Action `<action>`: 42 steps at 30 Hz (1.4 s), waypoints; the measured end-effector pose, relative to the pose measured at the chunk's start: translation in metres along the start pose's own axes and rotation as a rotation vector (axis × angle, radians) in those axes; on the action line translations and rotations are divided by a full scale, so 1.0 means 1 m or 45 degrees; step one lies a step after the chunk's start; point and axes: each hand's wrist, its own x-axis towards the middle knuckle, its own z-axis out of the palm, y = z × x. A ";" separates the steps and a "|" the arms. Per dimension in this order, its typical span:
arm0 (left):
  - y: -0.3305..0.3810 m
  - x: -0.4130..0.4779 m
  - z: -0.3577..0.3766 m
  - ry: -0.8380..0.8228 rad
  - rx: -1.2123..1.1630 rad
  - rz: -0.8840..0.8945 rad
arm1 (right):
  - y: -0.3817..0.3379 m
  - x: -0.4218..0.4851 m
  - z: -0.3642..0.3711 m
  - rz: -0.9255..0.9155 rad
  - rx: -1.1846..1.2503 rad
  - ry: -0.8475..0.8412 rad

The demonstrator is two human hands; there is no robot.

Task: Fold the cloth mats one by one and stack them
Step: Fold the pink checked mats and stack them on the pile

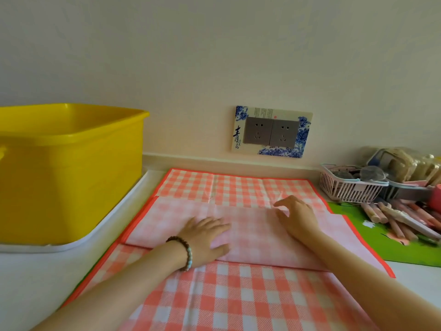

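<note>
Mat, checked, red-bordered: spread flat at the centre of the worktop, reaching from the near edge almost to the far wall. Crossed mid-way by a paler flap, underside up. Near edge of the flap apparently the crease, far edge free.

Handling, judged from appearance: thin, light, limp. Marked by old crease lines and lying close to the surface, with no spring at the fold. Likely to keep a pressed crease, and likely to slide or skew on the smooth worktop if pulled from one side only. Not fragile.

Take hold at two corners or along the red border, both ends together. Pinch, lift low, carry over, then flatten from the centre outward. Avoid gripping mid-panel, to prevent bunching.

Left hand: flat on the flap, left of centre, fingers straight and spread, pressing down, grasping nothing. Bracelet on the wrist.

Right hand: at the far edge of the flap, right of centre, fingers bent, tips on the cloth. Cannot tell whether pinching the edge or only touching it.

Surroundings: green sheet beneath the right side; basket far right; yellow tub left, on a white tray; socket plate on the far wall.
</note>
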 end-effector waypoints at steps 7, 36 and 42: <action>-0.001 0.001 0.009 0.051 -0.061 -0.024 | -0.077 -0.035 0.004 -0.157 0.142 -0.207; -0.003 -0.002 0.009 0.030 -0.006 -0.033 | 0.071 -0.093 -0.052 0.109 -0.391 -0.582; -0.003 -0.002 0.010 0.049 -0.036 -0.036 | 0.029 -0.081 -0.050 0.055 -0.238 -0.565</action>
